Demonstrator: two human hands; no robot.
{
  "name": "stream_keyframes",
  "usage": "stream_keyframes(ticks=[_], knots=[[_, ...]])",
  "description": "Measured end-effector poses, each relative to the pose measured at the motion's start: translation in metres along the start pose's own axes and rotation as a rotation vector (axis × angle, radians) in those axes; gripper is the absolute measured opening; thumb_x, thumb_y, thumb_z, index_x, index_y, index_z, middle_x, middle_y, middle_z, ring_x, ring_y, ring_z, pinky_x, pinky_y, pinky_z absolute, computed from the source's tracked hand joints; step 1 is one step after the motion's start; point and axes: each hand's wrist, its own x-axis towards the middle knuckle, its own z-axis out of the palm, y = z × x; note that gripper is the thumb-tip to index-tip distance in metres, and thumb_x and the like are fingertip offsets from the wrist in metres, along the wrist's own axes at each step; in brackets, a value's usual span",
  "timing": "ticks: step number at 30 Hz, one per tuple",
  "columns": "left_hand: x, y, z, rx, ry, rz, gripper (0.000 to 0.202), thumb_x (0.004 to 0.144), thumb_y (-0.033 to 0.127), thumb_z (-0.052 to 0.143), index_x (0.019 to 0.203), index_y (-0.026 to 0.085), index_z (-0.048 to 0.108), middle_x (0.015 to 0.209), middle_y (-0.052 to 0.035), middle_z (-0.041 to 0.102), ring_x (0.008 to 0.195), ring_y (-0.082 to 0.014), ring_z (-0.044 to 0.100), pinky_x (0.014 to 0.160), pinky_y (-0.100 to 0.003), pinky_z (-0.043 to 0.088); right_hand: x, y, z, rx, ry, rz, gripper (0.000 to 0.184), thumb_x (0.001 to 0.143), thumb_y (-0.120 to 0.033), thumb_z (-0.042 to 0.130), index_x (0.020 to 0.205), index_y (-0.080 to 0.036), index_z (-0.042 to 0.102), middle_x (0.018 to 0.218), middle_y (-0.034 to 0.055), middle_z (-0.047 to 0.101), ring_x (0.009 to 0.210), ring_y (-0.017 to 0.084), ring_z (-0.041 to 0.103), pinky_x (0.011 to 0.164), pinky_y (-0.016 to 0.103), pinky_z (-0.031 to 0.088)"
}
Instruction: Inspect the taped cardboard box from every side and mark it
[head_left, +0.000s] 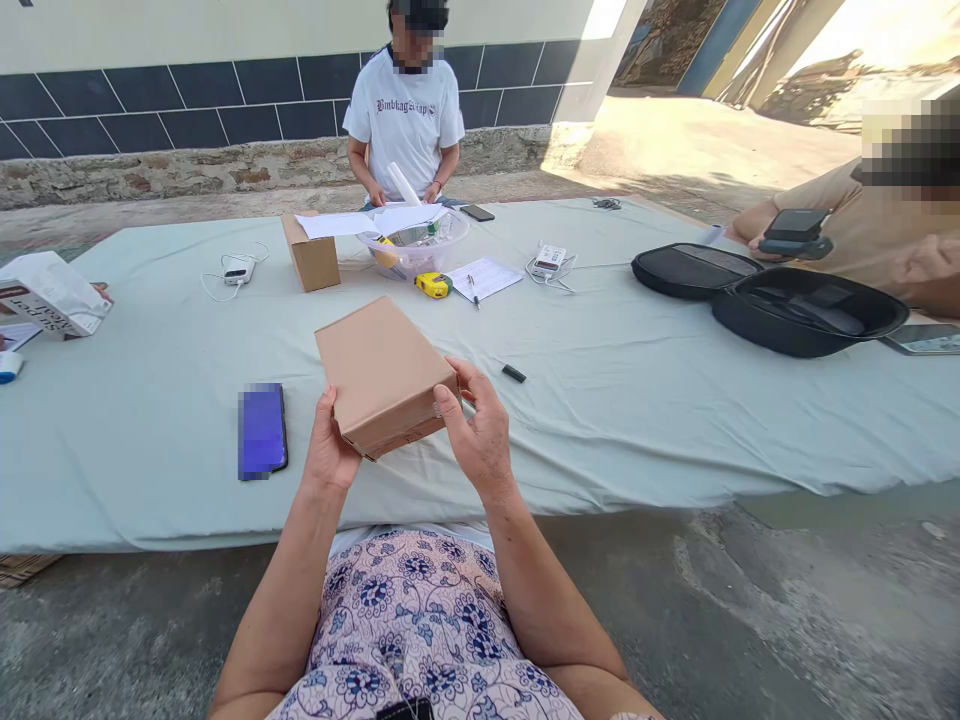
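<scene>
A closed brown cardboard box (pixel 386 365) is held tilted above the near side of the table between my two hands. My left hand (pixel 330 445) supports its left side and lower corner, with the fingers partly hidden beneath it. On the right, my right hand (pixel 478 425) grips the box's right corner, thumb on the near face and fingers curled round the edge. A phone (pixel 262 430) with a purple-blue screen lies left of my left hand. Just beyond my right hand rests a small black object (pixel 514 373).
A pale cloth covers the table (pixel 600 430). Across it are a plastic basket (pixel 420 255), an open carton (pixel 309 262), a yellow tape measure (pixel 433 286), a pen on paper (pixel 487 278) and white corded devices. An open black case (pixel 810 310) stands right. Other people sit around.
</scene>
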Motion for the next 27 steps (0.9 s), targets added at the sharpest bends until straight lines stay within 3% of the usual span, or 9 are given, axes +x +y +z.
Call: stream_keyframes(ticks=[4, 7, 13, 16, 20, 23, 27], knots=[[-0.002, 0.003, 0.003, -0.052, 0.001, -0.057, 0.040, 0.086, 0.047, 0.073, 0.118, 0.022, 0.071, 0.120, -0.0054, 0.077, 0.116, -0.0284, 0.069, 0.095, -0.040, 0.061, 0.001, -0.001, -0.005, 0.036, 0.009, -0.001, 0.030, 0.100, -0.041, 0.053, 0.124, -0.030, 0.066, 0.121, 0.0075, 0.073, 0.109, 0.026, 0.068, 0.095, 0.048, 0.057], [-0.005, 0.001, 0.007, -0.094, -0.012, -0.108, 0.040, 0.090, 0.048, 0.069, 0.121, 0.022, 0.070, 0.117, -0.0058, 0.077, 0.108, -0.0263, 0.071, 0.095, -0.040, 0.061, 0.000, 0.001, -0.002, -0.011, 0.015, -0.029, 0.036, 0.098, -0.041, 0.057, 0.131, -0.030, 0.061, 0.129, 0.0091, 0.070, 0.118, 0.029, 0.065, 0.101, 0.052, 0.055], [-0.007, -0.009, 0.016, -0.140, -0.009, -0.077, 0.041, 0.094, 0.049, 0.063, 0.123, 0.022, 0.070, 0.118, -0.0061, 0.076, 0.101, -0.0232, 0.071, 0.082, -0.034, 0.061, -0.009, 0.007, 0.017, -0.192, 0.062, -0.146, 0.095, 0.087, -0.061, 0.069, 0.162, -0.029, 0.019, 0.160, 0.0181, 0.044, 0.147, 0.039, 0.043, 0.118, 0.067, 0.038], [-0.007, -0.010, 0.016, -0.169, -0.015, 0.001, 0.039, 0.095, 0.047, 0.062, 0.123, 0.022, 0.070, 0.118, -0.0063, 0.076, 0.102, -0.0234, 0.071, 0.078, -0.033, 0.060, -0.012, 0.008, 0.024, -0.263, 0.043, -0.211, 0.106, 0.085, -0.068, 0.069, 0.164, -0.030, 0.010, 0.165, 0.0193, 0.035, 0.152, 0.042, 0.034, 0.118, 0.071, 0.035], [-0.004, -0.006, 0.008, -0.192, -0.036, -0.061, 0.041, 0.094, 0.050, 0.061, 0.120, 0.021, 0.070, 0.110, -0.0081, 0.077, 0.095, -0.0257, 0.072, 0.073, -0.036, 0.059, -0.011, 0.009, 0.022, -0.223, 0.047, -0.239, 0.098, 0.088, -0.068, 0.067, 0.164, -0.031, 0.016, 0.160, 0.0179, 0.044, 0.148, 0.039, 0.043, 0.116, 0.067, 0.040], [0.000, -0.006, 0.001, -0.182, -0.071, -0.137, 0.047, 0.089, 0.055, 0.065, 0.121, 0.020, 0.069, 0.107, -0.0106, 0.077, 0.093, -0.0286, 0.072, 0.072, -0.039, 0.059, -0.008, 0.009, 0.015, -0.122, 0.080, -0.185, 0.075, 0.094, -0.060, 0.062, 0.157, -0.030, 0.034, 0.151, 0.0153, 0.055, 0.140, 0.034, 0.053, 0.114, 0.060, 0.044], [0.007, -0.010, -0.006, -0.167, -0.085, -0.061, 0.042, 0.086, 0.047, 0.071, 0.119, 0.021, 0.070, 0.108, -0.0074, 0.078, 0.094, -0.0256, 0.072, 0.076, -0.036, 0.058, -0.001, 0.010, 0.006, 0.018, 0.107, -0.094, 0.053, 0.095, -0.057, 0.062, 0.139, -0.028, 0.055, 0.142, 0.0118, 0.062, 0.136, 0.030, 0.057, 0.113, 0.053, 0.047]])
